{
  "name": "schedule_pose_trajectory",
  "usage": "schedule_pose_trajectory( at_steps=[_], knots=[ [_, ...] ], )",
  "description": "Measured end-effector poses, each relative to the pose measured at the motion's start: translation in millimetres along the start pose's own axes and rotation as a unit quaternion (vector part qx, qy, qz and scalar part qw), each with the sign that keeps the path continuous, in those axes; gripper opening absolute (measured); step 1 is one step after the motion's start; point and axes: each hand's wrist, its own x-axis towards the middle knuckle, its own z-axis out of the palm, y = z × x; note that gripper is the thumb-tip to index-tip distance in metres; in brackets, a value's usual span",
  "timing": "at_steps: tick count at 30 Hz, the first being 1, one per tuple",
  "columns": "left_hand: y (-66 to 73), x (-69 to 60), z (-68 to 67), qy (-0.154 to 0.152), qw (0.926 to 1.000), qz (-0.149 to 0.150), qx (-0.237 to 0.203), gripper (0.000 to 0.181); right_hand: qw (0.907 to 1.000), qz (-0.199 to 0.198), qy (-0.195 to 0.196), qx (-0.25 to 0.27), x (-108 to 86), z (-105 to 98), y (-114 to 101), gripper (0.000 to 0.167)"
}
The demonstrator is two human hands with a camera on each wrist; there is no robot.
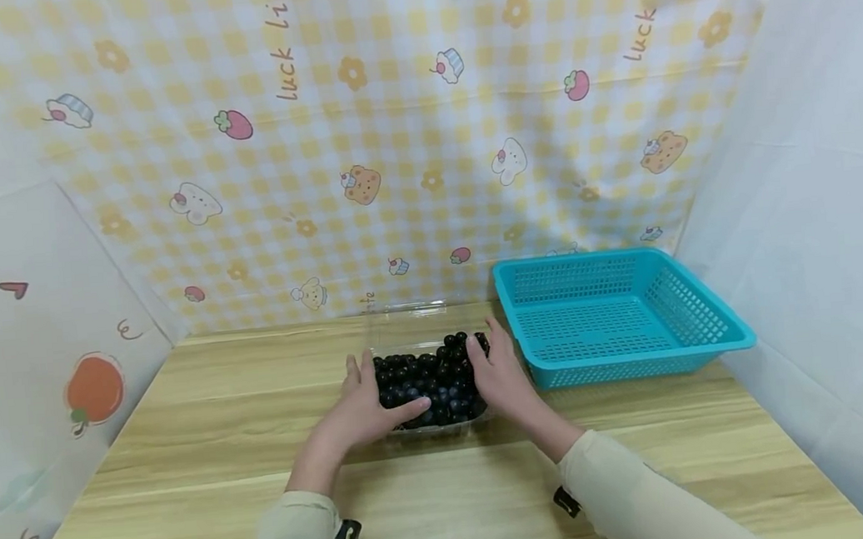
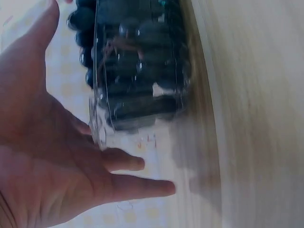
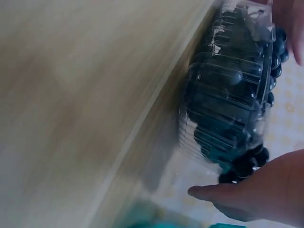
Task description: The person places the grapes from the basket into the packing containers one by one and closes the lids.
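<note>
A clear plastic clamshell box [image 3: 223, 90] full of dark grapes [image 1: 427, 378] stands on the table, its lid [image 1: 405, 325] folded back toward the wall. My left hand [image 1: 362, 404] is at the box's left end. Its thumb reaches over the grapes near the front rim, while the other fingers stretch out along the side, as the left wrist view shows. At the right end, my right hand [image 1: 497, 373] is against grapes that stick out over the rim. Its fingers look extended, with some grapes between thumb and fingers; part of this contact is hidden.
A turquoise plastic basket [image 1: 600, 316] with perforated walls stands right of the box, close to my right hand. Behind the wood-grain table [image 1: 246, 408] hangs a yellow checked cloth [image 1: 392, 139]. White sheets [image 1: 811, 218] hang at both sides.
</note>
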Motion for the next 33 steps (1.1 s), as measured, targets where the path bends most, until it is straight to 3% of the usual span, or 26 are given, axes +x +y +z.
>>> schedule_pose_trajectory(
  at_steps=[3, 7, 13, 26, 33],
  knots=[
    [4.1, 3.0, 0.8, 0.011, 0.9999, -0.001, 0.004, 0.141, 0.9987, 0.029, 0.030, 0.029, 11.9, 2, 0, 0.064],
    [3.9, 1.7, 2.8, 0.010, 0.9999, -0.005, 0.004, 0.138, 0.9947, 0.070, 0.041, 0.063, 21.7, 4, 4, 0.058],
    [0.6, 2.6, 5.9, 0.014, 0.9994, -0.007, 0.031, 0.128, 0.9806, 0.123, 0.018, 0.151, 31.2, 5, 12, 0.049],
    [-0.4, 1.9, 6.9, -0.004, 0.9998, 0.003, 0.022, 0.122, 0.9661, 0.162, -0.015, 0.200, 39.9, 10, 14, 0.060],
    [2.6, 1.9, 8.2, -0.014, 0.9997, -0.004, 0.018, 0.119, 0.9366, 0.200, -0.040, 0.285, 48.1, 3, 19, 0.073]
  ],
)
